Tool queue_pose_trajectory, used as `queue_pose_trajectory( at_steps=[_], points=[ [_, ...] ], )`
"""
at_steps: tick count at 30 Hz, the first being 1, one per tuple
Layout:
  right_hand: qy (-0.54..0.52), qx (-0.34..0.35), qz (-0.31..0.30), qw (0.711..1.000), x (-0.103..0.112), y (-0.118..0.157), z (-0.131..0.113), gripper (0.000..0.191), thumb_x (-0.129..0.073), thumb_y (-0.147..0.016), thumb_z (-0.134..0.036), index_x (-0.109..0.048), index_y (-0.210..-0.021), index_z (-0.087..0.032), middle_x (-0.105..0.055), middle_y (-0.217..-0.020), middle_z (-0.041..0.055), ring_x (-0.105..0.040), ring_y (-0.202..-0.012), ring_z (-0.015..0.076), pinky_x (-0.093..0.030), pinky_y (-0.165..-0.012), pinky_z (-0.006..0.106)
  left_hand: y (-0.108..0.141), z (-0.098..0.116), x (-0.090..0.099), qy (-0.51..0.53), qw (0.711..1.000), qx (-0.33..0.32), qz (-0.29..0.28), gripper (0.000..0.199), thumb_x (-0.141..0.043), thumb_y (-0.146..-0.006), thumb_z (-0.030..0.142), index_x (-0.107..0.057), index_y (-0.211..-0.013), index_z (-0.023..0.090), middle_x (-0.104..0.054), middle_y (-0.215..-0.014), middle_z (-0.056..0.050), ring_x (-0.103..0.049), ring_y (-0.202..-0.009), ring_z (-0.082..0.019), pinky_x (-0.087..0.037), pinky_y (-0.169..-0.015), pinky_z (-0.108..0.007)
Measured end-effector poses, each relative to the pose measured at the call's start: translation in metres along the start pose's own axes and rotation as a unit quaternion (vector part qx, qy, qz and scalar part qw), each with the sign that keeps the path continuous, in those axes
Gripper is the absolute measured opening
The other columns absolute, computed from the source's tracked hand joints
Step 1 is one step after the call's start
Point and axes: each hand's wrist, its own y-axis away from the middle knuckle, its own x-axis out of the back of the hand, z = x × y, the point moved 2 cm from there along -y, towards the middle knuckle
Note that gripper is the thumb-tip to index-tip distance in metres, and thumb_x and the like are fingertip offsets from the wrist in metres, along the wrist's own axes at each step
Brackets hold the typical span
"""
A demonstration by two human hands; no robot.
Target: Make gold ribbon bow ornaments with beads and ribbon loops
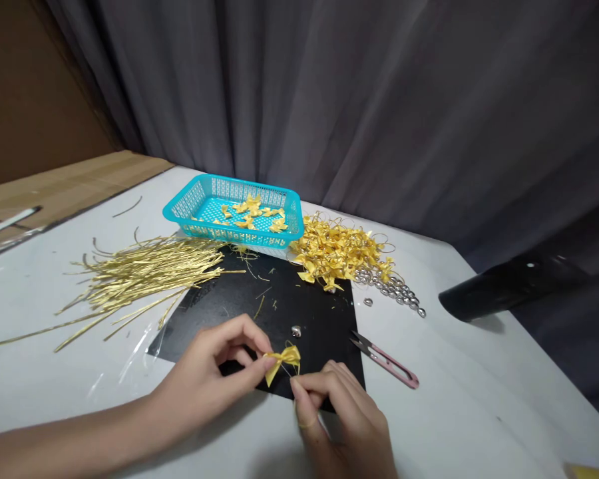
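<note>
Over the black mat (324, 313), my left hand (219, 362) pinches one side of a yellow ribbon bow (285, 359) between thumb and fingertips. Just to the right, my right hand (337, 412) has its thumb and index finger pressed together on a thin gold cord (298, 394) that runs up to the bow. A silver bead (296, 330) lies on the mat a little beyond the bow. The other fingers of my right hand are curled.
A blue basket (233, 229) holds several yellow bows. Gold cords (150, 273) lie left, a heap of yellow bows (342, 246) and silver beads (397, 291) right. Pink-handled snips (392, 364) rest by the mat's right edge. A black tube-like object (494, 289) stands far right.
</note>
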Motion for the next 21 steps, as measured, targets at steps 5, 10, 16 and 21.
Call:
queue_pose_trajectory(
  at_steps=[5, 10, 16, 21],
  points=[
    [-0.010, -0.002, -0.007, 1.000, -0.003, -0.001, 0.008, 0.017, -0.049, -0.088, -0.009, -0.055, -0.076, -0.020, -0.049, -0.058, -0.0031, -0.049, -0.054, 0.0126, -0.039, -0.059, 0.026, -0.012, -0.011, 0.001, -0.034, 0.994, 0.086, -0.065, 0.010, -0.064, -0.077, 0.024, -0.059, -0.080, 0.015, -0.062, -0.068, 0.001, -0.057, -0.061, -0.011, -0.045, -0.057, -0.020],
    [-0.051, -0.012, -0.062, 0.997, -0.009, -0.002, 0.011, 0.017, -0.046, -0.089, -0.008, -0.054, -0.078, -0.018, -0.057, -0.069, 0.0016, -0.054, -0.063, 0.0140, -0.042, -0.058, 0.024, -0.015, -0.017, 0.002, -0.097, 0.989, 0.086, -0.070, 0.014, -0.061, -0.073, 0.018, -0.059, -0.086, 0.016, -0.062, -0.065, 0.003, -0.056, -0.057, -0.011, -0.043, -0.052, -0.019],
    [-0.046, -0.042, -0.085, 0.994, -0.014, 0.003, 0.013, 0.020, -0.045, -0.087, -0.007, -0.055, -0.074, -0.018, -0.054, -0.064, -0.0010, -0.053, -0.056, 0.0114, -0.040, -0.053, 0.020, -0.012, -0.017, 0.002, -0.140, 0.987, 0.054, -0.057, 0.011, -0.057, -0.074, 0.017, -0.058, -0.085, 0.018, -0.060, -0.064, 0.004, -0.056, -0.057, -0.011, -0.043, -0.051, -0.018],
    [-0.049, -0.043, -0.058, 0.996, -0.022, 0.009, 0.016, 0.021, -0.043, -0.088, -0.010, -0.052, -0.072, -0.020, -0.051, -0.061, -0.0020, -0.052, -0.054, 0.0109, -0.037, -0.049, 0.020, -0.010, -0.020, 0.000, -0.146, 0.987, 0.038, -0.052, 0.008, -0.056, -0.074, 0.017, -0.057, -0.081, 0.019, -0.058, -0.061, 0.005, -0.056, -0.055, -0.010, -0.041, -0.050, -0.017]
  ],
)
